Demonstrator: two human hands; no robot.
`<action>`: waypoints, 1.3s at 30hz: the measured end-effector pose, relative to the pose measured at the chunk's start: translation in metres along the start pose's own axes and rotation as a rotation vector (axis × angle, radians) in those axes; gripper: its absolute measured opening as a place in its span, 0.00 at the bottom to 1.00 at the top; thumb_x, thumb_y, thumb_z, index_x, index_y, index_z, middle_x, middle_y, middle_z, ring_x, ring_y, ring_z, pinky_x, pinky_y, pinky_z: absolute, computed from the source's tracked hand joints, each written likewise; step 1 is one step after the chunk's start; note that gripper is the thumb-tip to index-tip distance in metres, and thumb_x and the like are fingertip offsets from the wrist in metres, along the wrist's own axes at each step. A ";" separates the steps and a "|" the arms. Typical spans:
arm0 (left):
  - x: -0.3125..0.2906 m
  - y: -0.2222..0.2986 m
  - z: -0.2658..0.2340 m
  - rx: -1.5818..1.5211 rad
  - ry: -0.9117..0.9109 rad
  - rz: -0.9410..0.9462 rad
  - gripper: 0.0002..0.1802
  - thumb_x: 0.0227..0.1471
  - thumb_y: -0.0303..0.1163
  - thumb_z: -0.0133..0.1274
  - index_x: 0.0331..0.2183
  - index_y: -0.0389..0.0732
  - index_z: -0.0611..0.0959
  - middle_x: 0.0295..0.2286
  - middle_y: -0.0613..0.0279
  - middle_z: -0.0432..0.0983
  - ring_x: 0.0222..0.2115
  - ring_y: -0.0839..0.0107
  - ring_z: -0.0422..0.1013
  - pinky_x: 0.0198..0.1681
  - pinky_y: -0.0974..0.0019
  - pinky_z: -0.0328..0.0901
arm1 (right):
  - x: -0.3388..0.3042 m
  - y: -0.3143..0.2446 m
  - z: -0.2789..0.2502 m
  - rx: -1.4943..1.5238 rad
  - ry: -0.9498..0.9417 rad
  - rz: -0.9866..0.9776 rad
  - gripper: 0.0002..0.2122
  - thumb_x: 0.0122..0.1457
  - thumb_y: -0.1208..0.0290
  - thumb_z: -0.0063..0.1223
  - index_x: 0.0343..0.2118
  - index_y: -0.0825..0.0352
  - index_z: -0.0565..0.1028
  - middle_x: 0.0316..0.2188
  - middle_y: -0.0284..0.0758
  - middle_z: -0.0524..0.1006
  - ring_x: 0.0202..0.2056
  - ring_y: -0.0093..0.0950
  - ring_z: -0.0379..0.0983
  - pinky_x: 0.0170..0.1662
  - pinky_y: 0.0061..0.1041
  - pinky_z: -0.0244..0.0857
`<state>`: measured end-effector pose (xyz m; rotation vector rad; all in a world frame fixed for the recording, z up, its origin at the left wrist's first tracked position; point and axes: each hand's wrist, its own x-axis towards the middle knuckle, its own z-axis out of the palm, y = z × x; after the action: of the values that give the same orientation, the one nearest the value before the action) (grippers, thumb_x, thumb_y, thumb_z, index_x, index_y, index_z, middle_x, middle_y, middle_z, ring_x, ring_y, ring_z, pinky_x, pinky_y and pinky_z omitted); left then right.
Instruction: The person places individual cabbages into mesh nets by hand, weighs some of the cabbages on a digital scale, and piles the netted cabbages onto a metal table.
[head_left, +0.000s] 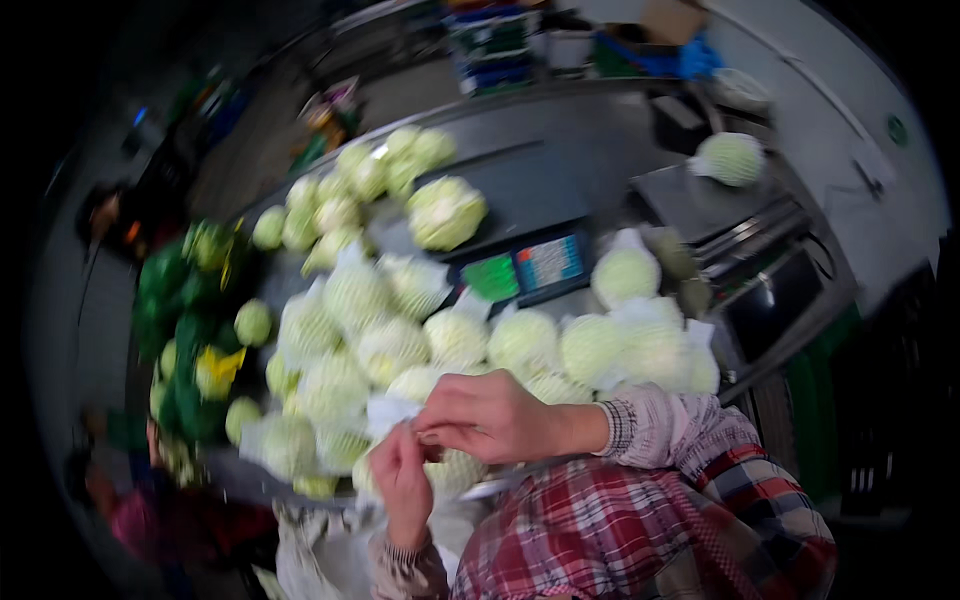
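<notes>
My left hand (403, 482) and my right hand (492, 416) meet at the front edge of the table. Both have their fingers pinched together at the same spot; what lies between the fingertips is too small and blurred to make out. Just beneath them is a pale green cabbage (455, 474), partly covered by the hands. A piece of white foam netting (388, 412) shows right behind the fingers. Beyond the hands lie several cabbages in white foam net sleeves (393, 350), heaped close together. More sleeved cabbages (640, 350) sit to the right of my right hand.
Bare cabbages (340, 212) lie at the far left, with a larger one (446, 213) nearby. Green net sacks (180, 290) stand left of the table. A scale-like device (550, 262) sits mid-table; a wrapping machine (720, 205) with a sleeved cabbage (733, 159) stands right. People are at left.
</notes>
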<state>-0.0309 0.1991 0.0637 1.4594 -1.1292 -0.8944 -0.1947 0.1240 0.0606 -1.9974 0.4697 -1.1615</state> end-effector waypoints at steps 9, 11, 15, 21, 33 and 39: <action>0.048 0.036 0.041 -0.231 -0.168 0.197 0.14 0.50 0.21 0.50 0.41 0.29 0.75 0.33 0.61 0.74 0.32 0.79 0.68 0.37 0.77 0.63 | 0.021 0.004 -0.048 -0.060 0.385 -0.108 0.10 0.52 0.73 0.58 0.37 0.68 0.73 0.25 0.31 0.73 0.24 0.20 0.70 0.27 0.18 0.63; 0.050 0.042 0.052 -0.441 -0.181 0.128 0.19 0.49 0.20 0.49 0.45 0.29 0.72 0.33 0.60 0.75 0.31 0.78 0.69 0.36 0.77 0.64 | 0.018 0.005 -0.050 -0.073 0.393 -0.039 0.09 0.49 0.74 0.60 0.34 0.68 0.75 0.26 0.33 0.73 0.23 0.24 0.70 0.26 0.21 0.64; 0.067 0.034 0.060 -0.579 -0.272 -0.024 0.18 0.47 0.22 0.49 0.43 0.31 0.74 0.33 0.61 0.75 0.30 0.78 0.70 0.35 0.77 0.64 | 0.033 0.012 -0.052 -0.232 0.532 -0.212 0.06 0.47 0.79 0.59 0.29 0.68 0.75 0.29 0.34 0.74 0.24 0.29 0.71 0.27 0.24 0.65; 0.092 0.025 0.058 -0.366 -0.183 0.123 0.04 0.51 0.25 0.51 0.25 0.36 0.75 0.25 0.68 0.68 0.27 0.82 0.63 0.34 0.79 0.57 | 0.036 0.025 -0.055 0.745 0.336 0.462 0.04 0.55 0.76 0.51 0.33 0.69 0.73 0.26 0.27 0.75 0.27 0.14 0.69 0.30 0.16 0.64; 0.140 -0.069 0.059 -0.685 -0.487 0.148 0.24 0.53 0.34 0.50 0.47 0.27 0.71 0.45 0.48 0.71 0.43 0.65 0.71 0.50 0.62 0.64 | 0.053 0.099 -0.112 1.199 0.085 0.574 0.13 0.50 0.81 0.52 0.41 0.73 0.72 0.37 0.37 0.76 0.40 0.26 0.74 0.46 0.26 0.67; 0.288 -0.054 0.084 -0.082 -0.097 -0.060 0.20 0.50 0.37 0.50 0.40 0.31 0.78 0.31 0.49 0.77 0.35 0.59 0.74 0.36 0.57 0.68 | 0.116 0.227 -0.121 -0.257 0.415 0.454 0.13 0.54 0.70 0.46 0.37 0.76 0.72 0.30 0.41 0.77 0.33 0.29 0.74 0.37 0.25 0.67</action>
<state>-0.0197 -0.0998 0.0054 1.4020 -1.1109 -1.0513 -0.2242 -0.1470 -0.0113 -1.7144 1.2668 -1.2611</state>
